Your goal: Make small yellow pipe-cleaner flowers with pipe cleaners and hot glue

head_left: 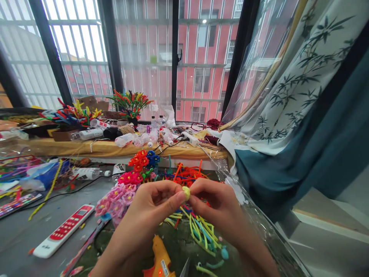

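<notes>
Between the fingertips of both hands is a small pale-yellow fuzzy coil (186,192), which looks like curled pipe cleaner. My left hand (161,202) pinches it from the left with thumb and forefinger. From the right, my right hand (211,196) grips it the same way, so the fingertips nearly meet. Under the hands lie loose yellow-green and blue pipe cleaners (201,231). An orange glue gun (160,256) with a lit red light rests below my left hand, beside a pointed metal blade (185,268).
Pink and purple fuzzy flowers (117,200) stand left of the hands, with red flowers (138,159) behind. A white-and-red remote (65,231) lies on the table at left. Plastic bottles (125,139) and a power strip (190,138) crowd the windowsill. A curtain (288,161) hangs at right.
</notes>
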The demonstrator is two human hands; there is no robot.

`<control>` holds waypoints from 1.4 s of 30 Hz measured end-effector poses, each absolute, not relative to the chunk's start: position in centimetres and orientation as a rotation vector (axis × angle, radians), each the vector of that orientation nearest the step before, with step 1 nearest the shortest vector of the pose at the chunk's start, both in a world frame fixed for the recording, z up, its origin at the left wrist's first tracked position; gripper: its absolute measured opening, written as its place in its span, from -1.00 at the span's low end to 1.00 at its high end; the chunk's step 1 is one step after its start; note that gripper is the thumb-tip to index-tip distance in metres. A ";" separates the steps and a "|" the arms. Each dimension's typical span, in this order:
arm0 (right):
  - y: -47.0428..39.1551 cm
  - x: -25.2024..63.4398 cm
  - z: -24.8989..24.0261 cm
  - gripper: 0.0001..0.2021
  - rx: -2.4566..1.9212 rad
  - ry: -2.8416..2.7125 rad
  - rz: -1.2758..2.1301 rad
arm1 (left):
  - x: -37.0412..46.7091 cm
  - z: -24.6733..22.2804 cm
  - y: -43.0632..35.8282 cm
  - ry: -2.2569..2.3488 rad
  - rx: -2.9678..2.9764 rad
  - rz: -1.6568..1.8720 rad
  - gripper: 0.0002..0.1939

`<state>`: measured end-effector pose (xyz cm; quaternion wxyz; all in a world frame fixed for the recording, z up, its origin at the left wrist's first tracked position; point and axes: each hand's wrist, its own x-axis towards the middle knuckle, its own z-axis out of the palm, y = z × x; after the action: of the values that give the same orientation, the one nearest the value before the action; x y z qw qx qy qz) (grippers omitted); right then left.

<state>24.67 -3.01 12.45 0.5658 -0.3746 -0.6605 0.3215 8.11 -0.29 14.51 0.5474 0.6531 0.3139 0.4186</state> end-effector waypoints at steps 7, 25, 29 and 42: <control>-2.8 24.1 12.3 -0.86 -0.935 -1.499 0.518 | 8.1 14.1 0.0 0.903 1.725 1.221 -0.72; -1.5 23.8 11.2 -0.88 -0.712 -1.560 0.285 | 8.6 14.5 -0.1 0.901 1.780 1.221 -0.75; -1.4 23.6 11.0 -0.90 -0.767 -1.488 0.410 | 8.5 14.1 0.2 0.901 1.769 1.210 -0.77; -1.5 24.0 11.4 -0.76 -0.694 -1.166 1.139 | 8.7 14.0 -0.1 0.901 2.536 1.634 -0.93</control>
<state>24.03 -1.45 11.40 0.6327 -0.3032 -0.5098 0.4978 8.69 -0.15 14.05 -0.0034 0.8056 0.2861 0.5188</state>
